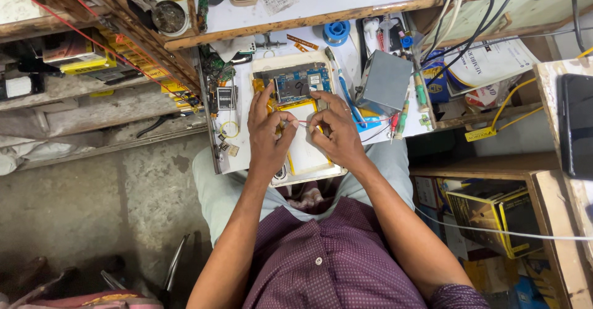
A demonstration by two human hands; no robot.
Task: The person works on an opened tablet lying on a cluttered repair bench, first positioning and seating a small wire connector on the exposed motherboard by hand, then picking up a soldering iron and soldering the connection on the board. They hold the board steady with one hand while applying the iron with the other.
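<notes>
Opened tablet (296, 108) lies on counter (247, 154) over person's lap, circuit board exposed. Left hand (267, 135) and right hand (333, 133) each pinch end of thin wire (301, 122) above it. Step: wire handling at board; next calls for steady fine placement.

Two hands (267, 133) (333, 133), one opened tablet (296, 87)

Grey metal box (384, 80) on the table (321, 0), blue solder spool (336, 32), black phone (577, 125) at right, yellow boxes (494, 213) below
</notes>
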